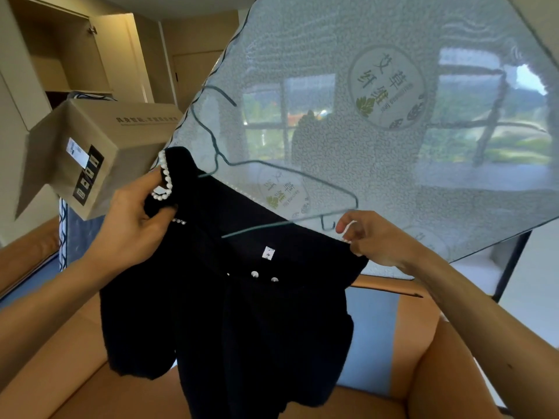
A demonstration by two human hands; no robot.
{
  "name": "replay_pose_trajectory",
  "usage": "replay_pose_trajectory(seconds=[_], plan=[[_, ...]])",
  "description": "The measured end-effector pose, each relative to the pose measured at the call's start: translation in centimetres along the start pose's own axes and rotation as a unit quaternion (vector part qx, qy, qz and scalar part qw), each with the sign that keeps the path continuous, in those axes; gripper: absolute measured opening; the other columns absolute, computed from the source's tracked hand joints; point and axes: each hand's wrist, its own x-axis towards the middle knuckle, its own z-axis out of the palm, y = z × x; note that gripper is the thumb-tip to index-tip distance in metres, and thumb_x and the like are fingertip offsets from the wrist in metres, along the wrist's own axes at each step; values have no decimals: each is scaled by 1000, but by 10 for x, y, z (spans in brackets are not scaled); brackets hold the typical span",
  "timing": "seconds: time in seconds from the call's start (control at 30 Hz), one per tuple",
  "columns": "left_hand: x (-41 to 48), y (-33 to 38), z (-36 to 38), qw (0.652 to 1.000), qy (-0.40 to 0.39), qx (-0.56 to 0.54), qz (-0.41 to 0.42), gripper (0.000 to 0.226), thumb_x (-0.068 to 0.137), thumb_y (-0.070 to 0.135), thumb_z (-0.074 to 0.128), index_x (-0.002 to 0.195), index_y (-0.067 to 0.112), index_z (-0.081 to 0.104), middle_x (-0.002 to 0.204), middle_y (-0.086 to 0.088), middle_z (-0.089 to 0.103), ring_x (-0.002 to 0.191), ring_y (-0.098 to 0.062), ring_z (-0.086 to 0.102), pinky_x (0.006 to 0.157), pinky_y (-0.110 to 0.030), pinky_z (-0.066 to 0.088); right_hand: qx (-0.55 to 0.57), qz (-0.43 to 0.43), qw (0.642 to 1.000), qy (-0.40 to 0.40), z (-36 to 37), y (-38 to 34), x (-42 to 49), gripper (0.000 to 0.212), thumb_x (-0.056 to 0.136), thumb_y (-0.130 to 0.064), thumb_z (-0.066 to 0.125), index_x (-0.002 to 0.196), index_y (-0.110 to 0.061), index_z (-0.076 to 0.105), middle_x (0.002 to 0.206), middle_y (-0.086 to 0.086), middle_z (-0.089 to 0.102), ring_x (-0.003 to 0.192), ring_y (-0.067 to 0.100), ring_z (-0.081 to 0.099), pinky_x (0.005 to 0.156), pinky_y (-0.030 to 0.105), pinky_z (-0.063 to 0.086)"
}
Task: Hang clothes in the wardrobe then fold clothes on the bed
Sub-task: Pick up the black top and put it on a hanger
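A black knit garment (242,313) with white pearl trim and pearl buttons hangs in front of me. Its neckline is spread between my two hands. My left hand (139,216) grips the pearl-edged collar at the upper left. My right hand (375,237) pinches the other edge of the neckline at the right. A thin green wire hanger (290,176) sits partly inside the neck opening, its hook pointing up to the left. A small white label shows inside the collar.
A translucent mesh cover (393,131) with printed logos fills the upper right, a window behind it. A cardboard box (90,152) stands at the left in front of an open wardrobe (69,55). Orange-brown cardboard flaps (90,388) lie below.
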Motion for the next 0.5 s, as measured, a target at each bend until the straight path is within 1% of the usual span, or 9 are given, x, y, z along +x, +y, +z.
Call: replay_pose_trajectory(seconds=[0.1, 0.13, 0.2, 0.23, 0.3, 0.37, 0.4, 0.43, 0.5], plan=[[3, 2, -1, 1000, 15, -13, -14, 50, 77, -5, 50, 103, 37, 57, 89, 23, 62, 84, 10, 55, 75, -13, 42, 73, 42, 996, -38, 8, 13, 1, 44, 76, 22, 49, 102, -10, 65, 63, -3, 60, 65, 15, 57, 62, 22, 46], [3, 2, 0, 1000, 12, -15, -12, 44, 77, -5, 50, 103, 29, 60, 89, 16, 64, 83, 6, 55, 75, -17, 43, 67, 47, 996, -43, 13, 17, 1, 43, 76, 21, 48, 103, -9, 65, 62, -2, 59, 63, 15, 56, 61, 22, 45], [4, 4, 3, 1000, 1, -15, -9, 29, 77, -6, 49, 100, 7, 62, 89, -8, 65, 82, -8, 55, 73, -31, 45, 5, 43, 998, -48, 30, 24, 1, 34, 77, 16, 50, 95, -10, 65, 66, 0, 55, 59, 13, 52, 59, 22, 42], [4, 6, 5, 1000, -2, -16, -9, 25, 77, -7, 50, 98, 0, 61, 87, -15, 64, 81, -11, 54, 72, -35, 45, -44, 35, 997, -55, 41, 28, 2, 26, 77, 12, 52, 82, -12, 62, 65, -1, 52, 58, 11, 49, 58, 23, 40], [4, 12, 10, 1000, -1, -28, -3, 27, 79, -12, 51, 97, 4, 62, 86, -2, 65, 80, -3, 55, 72, -31, 49, -146, 42, 985, -84, 68, 41, 6, 25, 76, 2, 56, 62, -16, 46, 60, -3, 46, 55, 12, 47, 56, 27, 37], [3, 18, 16, 1000, 5, -19, -3, 50, 81, -24, 52, 101, 21, 62, 88, 23, 65, 83, 13, 57, 75, -8, 44, -231, 89, 964, -102, 94, 58, 13, 24, 77, -12, 61, 59, -14, 45, 57, 0, 49, 55, 24, 56, 55, 29, 38], [1, 21, 19, 1000, 2, -17, -6, 60, 81, -27, 51, 104, 27, 61, 90, 31, 65, 87, 17, 57, 78, -2, 40, -241, 124, 957, -107, 105, 64, 16, 25, 79, -17, 61, 59, -13, 46, 55, 2, 50, 55, 28, 59, 54, 28, 39], [-1, 23, 22, 1000, -3, -17, -9, 62, 81, -29, 51, 106, 27, 61, 93, 30, 66, 91, 17, 58, 81, -1, 39, -213, 165, 956, -113, 114, 70, 20, 25, 82, -20, 60, 60, -12, 50, 54, 3, 53, 53, 28, 60, 55, 27, 43], [-5, 22, 26, 1000, -14, -14, -5, 50, 81, -24, 50, 109, 15, 64, 97, 12, 68, 95, 7, 61, 82, -5, 40, -69, 252, 957, -124, 121, 67, 20, 20, 92, -16, 57, 77, -5, 65, 66, 9, 67, 56, 21, 64, 59, 28, 53]])
